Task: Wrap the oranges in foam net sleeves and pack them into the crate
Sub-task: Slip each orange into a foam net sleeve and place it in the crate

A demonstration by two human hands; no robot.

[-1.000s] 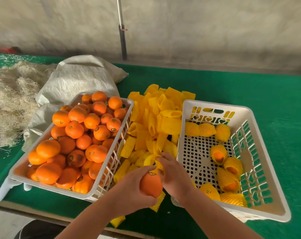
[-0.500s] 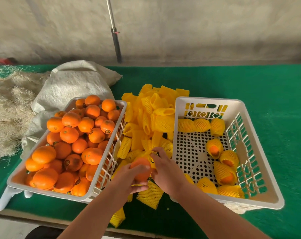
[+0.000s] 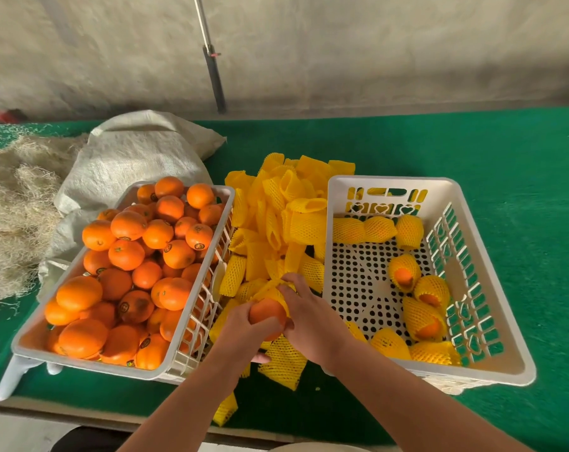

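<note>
**Sleeving one orange over the pile**

While the left hand [image 3: 244, 331] grips the round orange fruit [image 3: 266, 316], the right hand [image 3: 309, 318] pinches a yellow foam net sleeve [image 3: 270, 288] over its top; stretch the mouth wide, then drag evenly. Farther right waits the white perforated plastic crate [image 3: 387, 182].

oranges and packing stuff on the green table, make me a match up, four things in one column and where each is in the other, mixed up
Things:
1. bare orange
2. pile of empty foam sleeves
3. wrapped oranges
4. woven sack

Places:
A. in the right crate
B. gripped in the left hand, with the right hand pulling a sleeve onto it
C. behind the left crate
D. between the two crates

Pairs: 1-B, 2-D, 3-A, 4-C
</note>
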